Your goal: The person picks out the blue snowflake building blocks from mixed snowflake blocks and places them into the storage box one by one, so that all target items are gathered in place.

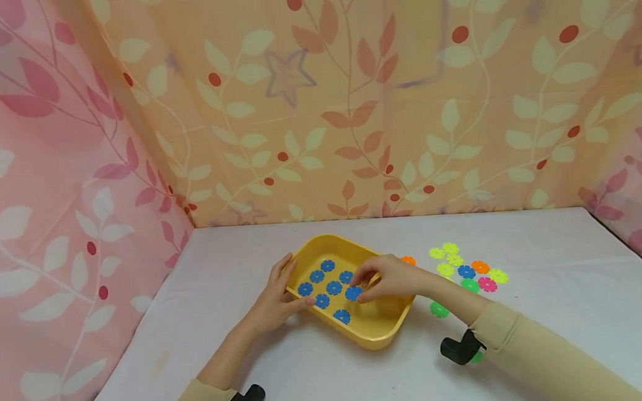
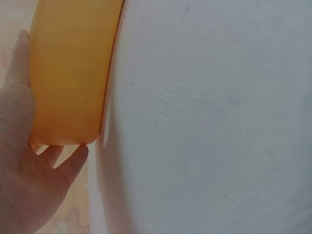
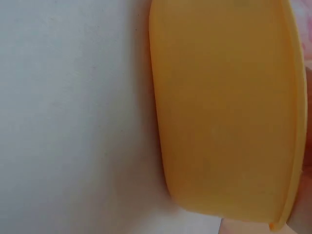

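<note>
A yellow plastic basin (image 1: pixel 388 326) stands on the white table, with several blue notched, flower-shaped discs (image 1: pixel 334 288) spread over its floor. My left hand (image 1: pixel 271 302) grips the basin's left end, thumb over the near rim and fingers around the end wall; the left wrist view shows the fingertips (image 2: pixel 80 152) against that wall. Inside the basin, my right hand (image 1: pixel 390 276) pinches a blue disc (image 1: pixel 353 293) between thumb and fingers, low over the floor. In the right wrist view the basin's outer wall (image 3: pixel 224 112) hides most of that hand.
Loose discs lie on the table right of the basin: yellow (image 1: pixel 450 249), orange (image 1: pixel 480 267), pink (image 1: pixel 488 284), green (image 1: pixel 439 309) and one blue (image 1: pixel 466 272). An orange disc (image 1: pixel 408 261) sits just behind the basin's right side. Patterned curtains (image 1: pixel 347 99) enclose the table.
</note>
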Demonstrator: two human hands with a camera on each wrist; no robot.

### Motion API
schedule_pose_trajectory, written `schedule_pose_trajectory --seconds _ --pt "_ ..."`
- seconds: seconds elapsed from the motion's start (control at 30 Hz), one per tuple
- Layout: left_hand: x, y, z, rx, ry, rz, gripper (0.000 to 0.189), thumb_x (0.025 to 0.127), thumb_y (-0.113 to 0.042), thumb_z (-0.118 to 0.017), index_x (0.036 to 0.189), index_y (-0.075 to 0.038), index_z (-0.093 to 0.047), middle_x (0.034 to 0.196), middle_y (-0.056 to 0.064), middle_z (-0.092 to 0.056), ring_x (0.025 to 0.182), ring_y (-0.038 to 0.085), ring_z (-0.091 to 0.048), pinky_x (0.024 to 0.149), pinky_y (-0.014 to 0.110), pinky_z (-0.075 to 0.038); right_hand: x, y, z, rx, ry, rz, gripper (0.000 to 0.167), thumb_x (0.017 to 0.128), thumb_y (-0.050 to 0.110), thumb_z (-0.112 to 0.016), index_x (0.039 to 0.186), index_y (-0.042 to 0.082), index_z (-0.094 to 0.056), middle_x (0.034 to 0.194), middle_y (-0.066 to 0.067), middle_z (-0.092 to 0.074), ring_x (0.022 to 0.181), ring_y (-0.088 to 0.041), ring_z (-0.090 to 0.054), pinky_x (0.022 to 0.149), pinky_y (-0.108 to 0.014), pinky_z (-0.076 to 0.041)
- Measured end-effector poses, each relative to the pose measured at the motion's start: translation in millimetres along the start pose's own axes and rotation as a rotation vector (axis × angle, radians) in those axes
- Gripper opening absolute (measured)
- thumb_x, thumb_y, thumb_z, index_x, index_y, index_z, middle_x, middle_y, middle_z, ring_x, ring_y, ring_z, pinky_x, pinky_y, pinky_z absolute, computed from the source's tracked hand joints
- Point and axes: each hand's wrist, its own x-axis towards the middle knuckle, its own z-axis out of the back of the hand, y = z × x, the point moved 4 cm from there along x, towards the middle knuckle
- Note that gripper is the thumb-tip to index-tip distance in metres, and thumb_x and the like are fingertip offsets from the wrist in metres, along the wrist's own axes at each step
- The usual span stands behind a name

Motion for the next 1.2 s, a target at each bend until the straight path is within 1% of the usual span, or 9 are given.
schedule_pose_trajectory --seconds 0.1,0.23,0.43,0.63,0.77,1.03,1.2 --pt "0.8 0.8 0.3 0.011 0.000 0.000 0.097 0.085 -0.029 -0.078 0.157 -0.008 -0.016 0.161 -0.006 -0.001 0.138 0.028 -0.034 0.097 0.030 -0.048 7.4 -2.4 -4.7 -0.059 0.051 0.010 0.026 0.081 0.027 -0.081 0.102 0.014 -0.072 0.097 0.006 -0.067 0.091 -0.015 -0.059 0.082 -0.026 -0.053" --pt "1.4 2.5 0.0 0.033 -0.001 0.002 0.097 0.085 -0.030 -0.078 0.157 -0.008 -0.016 0.161 -0.005 -0.001 0.141 0.026 -0.030 0.100 0.032 -0.046 14.2 -7.3 -9.8 -0.130 0.096 -0.001 0.026 0.081 0.027 -0.082 0.101 0.014 -0.071 0.096 0.004 -0.066 0.092 -0.015 -0.057 0.084 -0.028 -0.051" --pt "1.4 3.0 -0.8 0.018 -0.001 0.006 0.098 0.084 -0.031 -0.078 0.156 -0.007 -0.016 0.161 -0.005 -0.001 0.140 0.026 -0.031 0.098 0.031 -0.047 18.4 -10.7 -13.2 -0.194 0.120 0.008 0.025 0.080 0.027 -0.082 0.099 0.015 -0.071 0.094 0.004 -0.065 0.091 -0.017 -0.055 0.082 -0.027 -0.050" --pt "1.0 2.2 -0.4 0.010 0.001 0.002 0.098 0.085 -0.030 -0.078 0.156 -0.007 -0.016 0.161 -0.005 -0.001 0.138 0.028 -0.034 0.096 0.029 -0.048 20.9 -9.9 -14.3 -0.229 0.131 0.079 0.027 0.080 0.024 -0.083 0.099 0.010 -0.069 0.090 0.001 -0.063 0.085 -0.016 -0.055 0.076 -0.023 -0.049" --pt "1.2 2.6 0.1 0.013 0.000 0.005 0.098 0.085 -0.031 -0.078 0.156 -0.007 -0.016 0.161 -0.006 -0.001 0.138 0.027 -0.034 0.096 0.029 -0.048 22.0 -10.2 -15.1 -0.220 0.139 0.096 0.026 0.080 0.022 -0.082 0.100 0.010 -0.069 0.089 0.000 -0.063 0.083 -0.017 -0.056 0.074 -0.022 -0.049" --pt "0.8 1.6 0.6 0.029 -0.001 0.013 0.098 0.085 -0.033 -0.077 0.156 -0.007 -0.016 0.161 -0.006 -0.001 0.139 0.027 -0.033 0.097 0.030 -0.048 21.5 -8.7 -15.7 -0.190 0.154 0.103 0.024 0.081 0.018 -0.082 0.100 0.009 -0.069 0.087 -0.002 -0.063 0.082 -0.018 -0.057 0.072 -0.022 -0.050" --pt "0.4 1.0 0.2 0.030 -0.001 0.011 0.098 0.085 -0.032 -0.077 0.156 -0.007 -0.015 0.161 -0.006 -0.001 0.139 0.027 -0.033 0.098 0.030 -0.048 19.6 -9.0 -12.0 -0.145 0.127 0.066 0.024 0.082 0.019 -0.081 0.102 0.011 -0.070 0.088 0.001 -0.065 0.083 -0.015 -0.058 0.074 -0.024 -0.052"
